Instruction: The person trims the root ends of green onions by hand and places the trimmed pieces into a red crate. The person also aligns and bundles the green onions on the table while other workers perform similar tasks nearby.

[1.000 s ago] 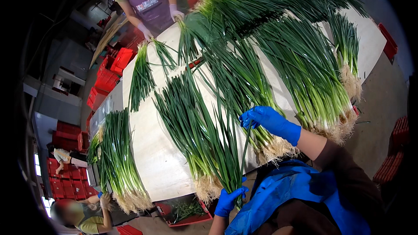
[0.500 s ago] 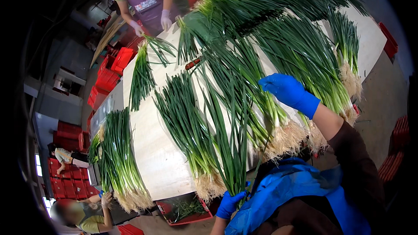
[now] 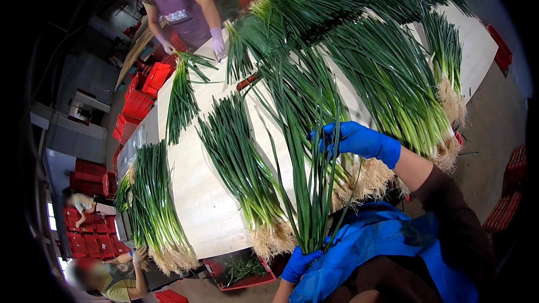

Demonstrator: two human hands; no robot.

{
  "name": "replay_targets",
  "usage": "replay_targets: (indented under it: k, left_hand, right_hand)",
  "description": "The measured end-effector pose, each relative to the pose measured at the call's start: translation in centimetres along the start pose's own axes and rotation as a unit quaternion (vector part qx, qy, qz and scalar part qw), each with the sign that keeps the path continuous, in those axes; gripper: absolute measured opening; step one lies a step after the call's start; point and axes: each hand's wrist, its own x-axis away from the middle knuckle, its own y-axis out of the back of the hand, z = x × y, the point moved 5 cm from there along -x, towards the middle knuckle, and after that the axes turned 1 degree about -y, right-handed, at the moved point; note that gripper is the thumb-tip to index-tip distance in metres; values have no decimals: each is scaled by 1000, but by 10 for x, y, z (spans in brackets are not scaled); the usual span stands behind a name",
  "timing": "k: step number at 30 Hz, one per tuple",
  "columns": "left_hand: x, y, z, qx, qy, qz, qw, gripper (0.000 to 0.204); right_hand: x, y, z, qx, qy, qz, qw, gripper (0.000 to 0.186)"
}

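Observation:
My left hand point(image 3: 300, 264), in a blue glove, is closed around the lower part of a small bunch of green onions point(image 3: 312, 207) near the front of my body. Their long dark leaves point up and away over the table. My right hand point(image 3: 359, 143), gloved in blue too, has its fingers curled around the upper leaves of this bunch. Some leaves run in front of its fingers. Behind and to the right, rooted green onions point(image 3: 387, 73) lie in thick rows. A separate pile point(image 3: 241, 163) rests left of my bunch, roots toward me.
The pale table point(image 3: 196, 191) has another onion pile point(image 3: 157, 202) at its left edge. A co-worker in a purple apron point(image 3: 188, 19) handles onions across the table; another person point(image 3: 120, 280) is at lower left. A red crate point(image 3: 241, 286) with green scraps stands below the front edge.
My right hand has moved left and toward me, from above the right-hand rows onto the leaves of the held bunch. My left hand keeps its hold. The co-worker across has shifted slightly left.

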Motion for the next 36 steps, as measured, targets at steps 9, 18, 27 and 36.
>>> replay_targets:
  k: [9,18,27,36]
  left_hand:
    - [2,-3,-6,22,5,-12,1000,49]
    - [6,2,6,18,18,-14,1000,48]
    - [3,-3,8,14,23,-13,1000,45]
    - [-9,28,46,-34,23,-20,999,37]
  right_hand:
    - [10,8,-5,263,-14,-48,963,26]
    - [29,34,17,548,77,-102,827,26]
    - [39,69,39,255,159,-240,923,19]
    - [34,68,7,19,-88,-194,977,32]
